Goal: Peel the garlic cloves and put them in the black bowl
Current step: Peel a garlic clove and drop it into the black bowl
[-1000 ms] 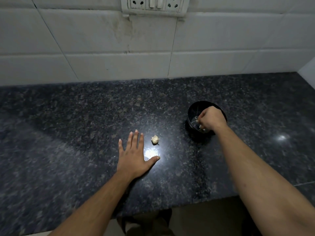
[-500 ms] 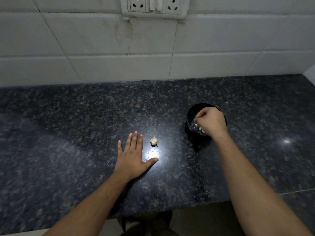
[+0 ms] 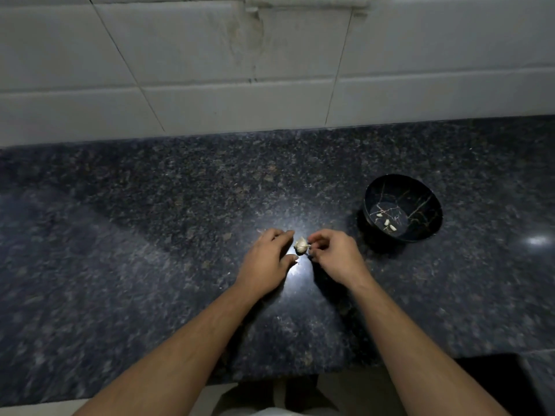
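Observation:
A small pale garlic piece [image 3: 301,244] lies on the dark granite counter [image 3: 150,235], in a bright light patch. My right hand [image 3: 336,256] pinches its right tip with thumb and forefinger. My left hand [image 3: 268,261] rests on the counter just left of it, fingers curved, fingertips close to the garlic but with a small gap. The black bowl [image 3: 429,205] with gold veining stands to the right and holds three peeled cloves [image 3: 387,225].
A white tiled wall [image 3: 270,70] rises behind the counter, with the base of a socket plate [image 3: 306,1] at the top edge. The counter's front edge runs along the bottom, with a dark gap at the lower right.
My right hand left the bowl and came left to the garlic piece, pinching it. My left hand curled from flat and closed in on the garlic. The view shifted lower.

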